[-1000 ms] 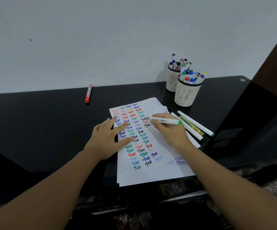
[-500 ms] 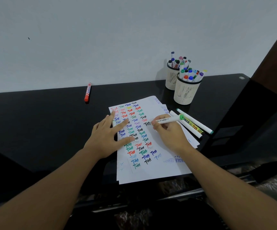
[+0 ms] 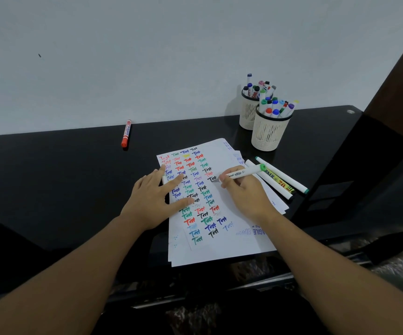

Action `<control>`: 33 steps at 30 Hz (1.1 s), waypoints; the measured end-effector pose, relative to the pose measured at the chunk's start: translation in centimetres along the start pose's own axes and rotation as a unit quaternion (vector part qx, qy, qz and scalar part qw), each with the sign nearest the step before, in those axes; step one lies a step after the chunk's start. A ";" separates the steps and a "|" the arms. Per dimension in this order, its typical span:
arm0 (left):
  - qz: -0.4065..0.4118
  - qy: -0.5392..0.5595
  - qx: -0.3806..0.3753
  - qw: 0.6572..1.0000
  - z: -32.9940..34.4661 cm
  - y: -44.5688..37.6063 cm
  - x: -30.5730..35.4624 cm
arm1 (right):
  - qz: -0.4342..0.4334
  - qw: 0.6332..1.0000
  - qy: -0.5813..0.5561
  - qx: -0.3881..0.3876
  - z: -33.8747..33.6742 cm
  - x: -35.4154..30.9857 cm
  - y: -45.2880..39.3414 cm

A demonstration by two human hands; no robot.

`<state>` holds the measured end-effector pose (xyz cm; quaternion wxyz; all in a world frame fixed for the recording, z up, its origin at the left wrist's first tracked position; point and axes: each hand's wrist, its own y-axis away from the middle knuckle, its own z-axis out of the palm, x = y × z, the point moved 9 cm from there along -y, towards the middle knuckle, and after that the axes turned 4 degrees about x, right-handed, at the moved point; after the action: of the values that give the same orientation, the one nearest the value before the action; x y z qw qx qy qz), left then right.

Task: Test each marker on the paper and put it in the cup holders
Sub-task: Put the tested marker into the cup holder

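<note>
White-barrelled and green at its back end, the marker (image 3: 240, 174) sits pinched in the curled fingers of the right hand (image 3: 245, 192), its tip down on the paper (image 3: 229, 240) just right of the columns of coloured "Test" words. The barrel slants up and away to the right, its green end reaching over the paper's right edge. The left hand (image 3: 155, 197) lies flat on the sheet's left side, fingers spread and straight, pressing the sheet down; its heel hangs off the left edge onto the black desk (image 3: 62, 180).

The sheet is the top one of a small stack, and the corners of those beneath fan out at the right and along the bottom. The stack's near edge lies at the front lip of the desk and seems to reach slightly past it.

Just beyond the right hand, three more markers (image 3: 278, 180) lie side by side on the desk, slanting away from the paper's right edge; one has a yellow label, another a teal tip. Past them the desk ends at a dark angled panel, so room on that side is tight.

Behind these, near the wall, stand two cream slotted cup holders (image 3: 267, 135), one in front of the other and touching or nearly so, both crowded with capped markers. To the left the dark surface stretches wide, with only a red marker (image 3: 126, 133) lying well apart, close to the wall (image 3: 123, 56).
</note>
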<state>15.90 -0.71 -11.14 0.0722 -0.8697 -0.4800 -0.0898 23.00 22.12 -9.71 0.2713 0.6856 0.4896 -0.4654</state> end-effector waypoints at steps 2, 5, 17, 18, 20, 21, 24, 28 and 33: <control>-0.004 0.002 0.000 1.000 0.1 0.0 -0.1 | 0.000 1.000 0.010 0.000 0.1 0.1 0.0; -0.003 -0.002 0.000 1.000 0.1 0.0 0.0 | 0.000 1.000 0.023 -0.007 0.2 0.2 -0.1; -0.003 -0.010 -0.004 1.000 0.2 -0.2 -0.2 | -0.006 0.999 0.053 0.002 0.1 0.4 -0.2; -0.003 -0.010 -0.005 1.000 0.2 -0.1 -0.2 | 0.003 0.999 0.053 0.006 0.0 0.5 -0.3; -0.004 -0.011 -0.006 1.000 0.2 -0.1 -0.2 | 0.009 0.999 0.049 0.002 0.1 0.6 -0.3; -0.004 -0.012 -0.008 1.000 0.2 -0.1 -0.2 | 0.007 0.999 0.049 -0.002 0.1 0.5 -0.2; -0.003 -0.010 -0.008 1.000 0.2 -0.2 -0.2 | -0.003 0.998 0.059 -0.011 0.2 0.2 -0.1; -0.004 -0.009 -0.007 1.000 0.2 -0.1 -0.2 | 0.018 0.999 0.051 -0.004 0.0 0.5 0.0; -0.006 0.003 0.002 1.000 0.1 0.0 -0.3 | 0.013 1.000 0.027 0.003 -0.3 0.2 0.2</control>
<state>15.76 -0.90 -11.27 0.0747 -0.8664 -0.4851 -0.0923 23.29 22.35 -9.78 0.2624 0.7046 0.4866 -0.4448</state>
